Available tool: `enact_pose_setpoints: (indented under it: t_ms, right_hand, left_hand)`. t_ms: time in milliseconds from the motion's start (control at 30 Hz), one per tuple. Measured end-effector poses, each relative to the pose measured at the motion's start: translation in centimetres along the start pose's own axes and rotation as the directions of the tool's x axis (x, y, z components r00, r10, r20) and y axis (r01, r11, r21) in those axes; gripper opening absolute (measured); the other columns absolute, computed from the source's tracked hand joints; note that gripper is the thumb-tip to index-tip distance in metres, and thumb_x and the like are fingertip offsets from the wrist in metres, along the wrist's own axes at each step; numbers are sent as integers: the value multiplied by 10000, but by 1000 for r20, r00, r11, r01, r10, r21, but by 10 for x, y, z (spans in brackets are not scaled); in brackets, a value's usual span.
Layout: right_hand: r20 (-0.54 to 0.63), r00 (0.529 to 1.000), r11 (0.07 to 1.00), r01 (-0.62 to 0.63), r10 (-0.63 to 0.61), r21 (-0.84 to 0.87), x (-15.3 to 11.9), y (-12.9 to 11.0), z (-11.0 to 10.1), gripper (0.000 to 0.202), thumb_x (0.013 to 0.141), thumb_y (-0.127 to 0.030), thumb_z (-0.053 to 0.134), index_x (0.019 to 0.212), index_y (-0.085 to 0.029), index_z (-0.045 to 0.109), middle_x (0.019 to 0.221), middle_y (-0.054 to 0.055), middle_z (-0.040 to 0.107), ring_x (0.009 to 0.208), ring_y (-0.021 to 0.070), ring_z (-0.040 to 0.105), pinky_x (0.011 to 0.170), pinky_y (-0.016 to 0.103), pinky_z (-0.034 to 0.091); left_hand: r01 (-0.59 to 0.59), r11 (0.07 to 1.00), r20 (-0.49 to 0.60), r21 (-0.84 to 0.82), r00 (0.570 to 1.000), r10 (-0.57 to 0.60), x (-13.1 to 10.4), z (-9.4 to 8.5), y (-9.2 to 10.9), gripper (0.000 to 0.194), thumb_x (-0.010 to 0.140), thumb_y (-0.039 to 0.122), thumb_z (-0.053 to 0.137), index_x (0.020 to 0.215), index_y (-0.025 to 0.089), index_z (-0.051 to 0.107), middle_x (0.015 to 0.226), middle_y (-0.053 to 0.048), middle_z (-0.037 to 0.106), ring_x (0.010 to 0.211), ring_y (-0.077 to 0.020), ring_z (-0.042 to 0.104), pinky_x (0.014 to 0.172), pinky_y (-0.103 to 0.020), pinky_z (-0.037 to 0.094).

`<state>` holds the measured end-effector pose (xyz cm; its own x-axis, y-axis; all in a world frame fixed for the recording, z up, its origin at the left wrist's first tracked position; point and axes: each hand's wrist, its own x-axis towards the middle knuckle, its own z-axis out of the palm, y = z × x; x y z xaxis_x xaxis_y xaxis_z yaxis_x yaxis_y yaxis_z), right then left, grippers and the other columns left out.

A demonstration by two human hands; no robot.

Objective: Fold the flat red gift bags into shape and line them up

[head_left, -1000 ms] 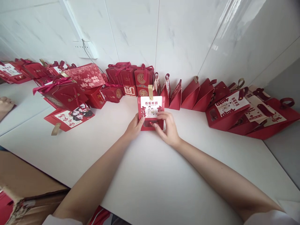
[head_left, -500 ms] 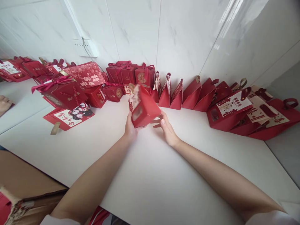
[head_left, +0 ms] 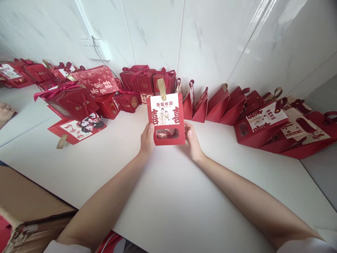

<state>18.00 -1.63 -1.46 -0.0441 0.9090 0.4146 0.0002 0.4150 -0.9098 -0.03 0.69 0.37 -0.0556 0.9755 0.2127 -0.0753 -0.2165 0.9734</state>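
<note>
A red paper gift box (head_left: 168, 141) with a white printed front, a couple drawn on it and a gold loop on top is held upright over the table, its front facing me. Through its small window, wrapped contents show. My left hand (head_left: 147, 138) is closed on the box's left side, thumb at the front edge. At the right side, my right hand (head_left: 193, 142) has its fingers curled against the edge; the fingertips are partly hidden behind the box.
Red boxes with ribbons (head_left: 138, 80) and a row of wedge-shaped boxes (head_left: 218, 105) line the tiled wall. More gift boxes (head_left: 259, 123) lean at the right. A flat-lying box (head_left: 76, 130) is at the left. Another person's hand (head_left: 6, 111) rests at the far left. A cardboard carton (head_left: 31, 196) stands below the table.
The gift box has turned from a tilted side view to face me upright. My right hand's fingers have come in from below its corner to its right edge.
</note>
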Motion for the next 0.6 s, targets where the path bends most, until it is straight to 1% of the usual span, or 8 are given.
enact_pose_setpoints:
  t_ms: [67, 133, 233, 300, 367, 433, 500, 600]
  right_hand:
    - [15, 999, 999, 29, -29, 16, -1, -3, 1, 525, 971, -628, 419, 1353, -269, 424, 1472, 90, 482, 1392, 261, 423, 1126, 426, 410]
    - [35, 999, 995, -4, 1, 98, 1, -4, 0, 495, 946, -587, 516, 1319, -270, 444, 1430, 85, 535, 1357, 260, 470, 1108, 429, 433]
    - [167, 973, 944, -199, 158, 264, 5, -3, -2, 427, 872, -480, 669, 1201, -253, 519, 1292, 74, 647, 1210, 258, 603, 1036, 434, 494]
    - [312, 902, 856, -398, 300, 328, 6, -4, 1, 453, 768, -351, 781, 1150, -233, 566, 1221, 61, 688, 1144, 244, 645, 1019, 412, 513]
    - [402, 815, 715, -568, 417, 408, 5, -7, 7, 493, 685, -257, 823, 1124, -210, 605, 1170, 58, 712, 1108, 230, 666, 1015, 375, 529]
    - [419, 778, 554, -628, 467, 547, 1, -12, 15, 453, 688, -277, 815, 1092, -194, 627, 1118, 61, 731, 1076, 220, 684, 1011, 348, 544]
    - [381, 803, 450, -579, 458, 680, -4, -20, 24, 406, 729, -336, 798, 1074, -196, 634, 1082, 59, 742, 1058, 213, 694, 1014, 334, 553]
    - [308, 863, 458, -479, 400, 749, -11, -31, 32, 416, 762, -286, 803, 1135, -225, 629, 1149, 31, 725, 1088, 200, 687, 1030, 326, 549]
  left_hand:
    - [8, 1000, -19, -10, 1000, -8, -1, -1, 2, 585, 903, 680, 447, 1132, 177, 637, 1075, -88, 718, 967, -258, 695, 787, -332, 563]
    - [5, 1000, -43, 9, 999, -4, 1, -3, 6, 565, 889, 671, 483, 1067, 167, 666, 1016, -80, 729, 925, -253, 695, 759, -321, 554]
    - [-45, 991, -81, 122, 995, 56, 12, -13, 15, 532, 857, 647, 550, 983, 155, 710, 946, -74, 739, 861, -244, 691, 723, -312, 532]
    - [-53, 989, -128, 140, 989, 71, 22, -22, 20, 570, 857, 664, 522, 988, 148, 725, 947, -89, 740, 804, -227, 687, 691, -307, 514]
    - [-29, 997, -187, 73, 982, 42, 30, -31, 24, 644, 883, 698, 413, 1006, 145, 721, 957, -110, 738, 761, -207, 681, 667, -302, 499]
    - [22, 1000, -220, 1, 975, -21, 36, -37, 23, 659, 908, 687, 334, 987, 151, 709, 957, -120, 734, 750, -191, 677, 650, -288, 482]
    - [82, 997, -217, -7, 973, -82, 38, -38, 19, 576, 920, 627, 366, 941, 157, 700, 956, -114, 729, 749, -180, 673, 636, -274, 463]
    - [157, 987, -173, 24, 973, -150, 37, -35, 9, 443, 899, 541, 462, 873, 161, 688, 903, -93, 720, 696, -169, 652, 600, -269, 441]
